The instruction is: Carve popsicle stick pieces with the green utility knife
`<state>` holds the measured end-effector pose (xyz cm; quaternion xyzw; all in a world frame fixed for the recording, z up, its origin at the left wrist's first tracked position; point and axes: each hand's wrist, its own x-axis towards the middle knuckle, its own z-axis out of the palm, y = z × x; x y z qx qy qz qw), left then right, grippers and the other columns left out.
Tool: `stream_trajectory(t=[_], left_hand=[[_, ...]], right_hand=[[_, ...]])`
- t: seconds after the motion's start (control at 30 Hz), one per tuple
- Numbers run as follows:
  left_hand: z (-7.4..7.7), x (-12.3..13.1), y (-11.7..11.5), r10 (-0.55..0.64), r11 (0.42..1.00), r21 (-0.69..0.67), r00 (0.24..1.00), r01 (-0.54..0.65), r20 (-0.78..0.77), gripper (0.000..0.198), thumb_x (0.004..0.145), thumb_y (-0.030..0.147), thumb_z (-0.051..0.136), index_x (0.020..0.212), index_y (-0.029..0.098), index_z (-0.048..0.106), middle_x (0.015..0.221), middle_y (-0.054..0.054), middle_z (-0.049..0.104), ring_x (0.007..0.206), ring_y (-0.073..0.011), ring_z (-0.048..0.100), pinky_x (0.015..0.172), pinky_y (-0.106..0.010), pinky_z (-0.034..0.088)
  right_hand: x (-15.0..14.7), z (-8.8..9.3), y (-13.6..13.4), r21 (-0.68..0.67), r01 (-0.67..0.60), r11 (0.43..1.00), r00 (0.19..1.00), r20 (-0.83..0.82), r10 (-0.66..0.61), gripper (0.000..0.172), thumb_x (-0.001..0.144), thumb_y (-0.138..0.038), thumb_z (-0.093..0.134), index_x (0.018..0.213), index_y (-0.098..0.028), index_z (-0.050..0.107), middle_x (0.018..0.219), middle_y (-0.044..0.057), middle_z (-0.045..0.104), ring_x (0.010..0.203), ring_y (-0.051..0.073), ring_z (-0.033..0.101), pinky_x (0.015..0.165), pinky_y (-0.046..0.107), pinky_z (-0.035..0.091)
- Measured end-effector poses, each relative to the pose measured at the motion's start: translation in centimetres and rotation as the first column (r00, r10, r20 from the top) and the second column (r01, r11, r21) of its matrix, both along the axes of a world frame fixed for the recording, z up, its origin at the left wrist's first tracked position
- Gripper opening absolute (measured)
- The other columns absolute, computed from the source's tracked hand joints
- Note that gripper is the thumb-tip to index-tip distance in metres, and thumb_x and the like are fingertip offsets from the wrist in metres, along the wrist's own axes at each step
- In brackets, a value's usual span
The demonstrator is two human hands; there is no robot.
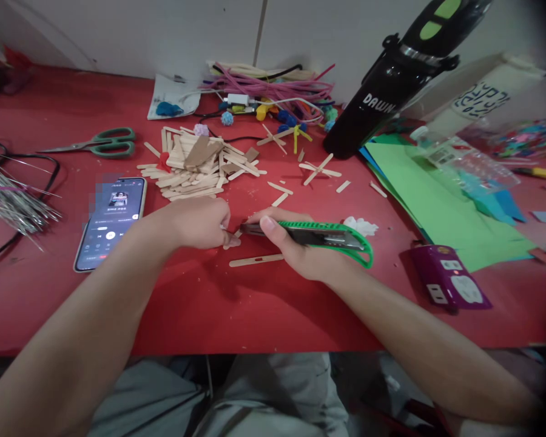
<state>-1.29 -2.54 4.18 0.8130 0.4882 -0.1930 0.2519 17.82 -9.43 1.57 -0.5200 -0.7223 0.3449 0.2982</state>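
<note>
Left hand [200, 221]: centre of red table [200, 315], fingers curled together and pinched on short stick piece [232, 241], pressed flat to the tabletop.
Right hand [303, 249]: just right of the left, fingers clamped round green utility knife [330, 235], thumb along its top; blade end pointing left, meeting the stick piece.
Loose craft stick [256, 260]: flat on the table, just near of both hands.
Stick pile [195, 167]: far of the hands, heaped; scattered singles and crossed pairs to its right.
Phone [111, 221]: left of the left hand, screen lit.
Scissors [97, 144]: far left, green handles.
Pipe cleaners [273, 91]: far edge, tangled with cables.
Black bottle [391, 97]: far right, leaning.
Green paper [437, 200]: right, flat.
Purple socket block [450, 285]: near right.
</note>
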Motion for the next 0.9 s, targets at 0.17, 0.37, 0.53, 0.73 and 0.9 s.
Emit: stream_trajectory(t=[0.17, 0.37, 0.53, 0.73, 0.9], left_hand=[[-0.14, 0.0, 0.06, 0.011, 1.0, -0.004, 1.0, -0.011, 0.022, 0.036, 0.071, 0.056, 0.054, 0.06, 0.022, 0.052, 0.06, -0.003, 0.058, 0.054, -0.0163, 0.047, 0.055, -0.033, 0.029], [-0.15, 0.03, 0.07, 0.002, 1.0, -0.005, 1.0, -0.002, 0.006, 0.039, 0.071, 0.06, 0.053, 0.061, 0.022, 0.053, 0.061, -0.003, 0.058, 0.054, -0.0169, 0.048, 0.054, -0.033, 0.03], [-0.06, -0.08, 0.1, -0.007, 1.0, -0.019, 0.999, 0.007, 0.034, 0.037, 0.072, 0.058, 0.053, 0.061, 0.022, 0.052, 0.06, -0.003, 0.057, 0.054, -0.0163, 0.046, 0.054, -0.033, 0.029], [-0.16, -0.21, 0.08, -0.021, 0.999, -0.023, 0.998, 0.022, 0.051, 0.039, 0.073, 0.058, 0.053, 0.059, 0.022, 0.05, 0.058, -0.003, 0.054, 0.051, -0.0155, 0.043, 0.053, -0.033, 0.028], [-0.04, -0.19, 0.09, -0.018, 1.0, -0.023, 0.999, 0.019, 0.049, 0.041, 0.073, 0.061, 0.052, 0.06, 0.022, 0.05, 0.06, -0.003, 0.055, 0.053, -0.016, 0.044, 0.053, -0.033, 0.029]], right_hand=[[0.08, -0.02, 0.1, 0.014, -0.025, 1.0, 1.0, 0.01, 0.025, 0.042, 0.094, -0.058, 0.041, 0.094, -0.025, 0.068, 0.098, -0.002, 0.072, 0.093, 0.017, 0.066, 0.08, 0.029, 0.048], [0.01, -0.15, 0.02, 0.016, -0.007, 1.0, 1.0, 0.004, 0.007, 0.042, 0.095, -0.057, 0.041, 0.094, -0.025, 0.068, 0.097, -0.002, 0.072, 0.091, 0.017, 0.066, 0.08, 0.028, 0.048], [-0.03, -0.09, -0.01, 0.013, -0.019, 1.0, 1.0, -0.008, 0.02, 0.039, 0.095, -0.054, 0.043, 0.094, -0.025, 0.069, 0.098, -0.001, 0.072, 0.093, 0.017, 0.066, 0.08, 0.028, 0.048], [0.04, -0.11, 0.0, -0.008, -0.027, 1.0, 0.999, -0.022, 0.027, 0.039, 0.095, -0.055, 0.043, 0.096, -0.025, 0.068, 0.099, 0.0, 0.073, 0.094, 0.019, 0.066, 0.082, 0.03, 0.047], [0.14, 0.07, 0.04, -0.018, -0.042, 0.999, 0.999, -0.02, 0.042, 0.039, 0.095, -0.055, 0.044, 0.096, -0.024, 0.068, 0.101, 0.001, 0.072, 0.096, 0.019, 0.066, 0.082, 0.03, 0.046]])
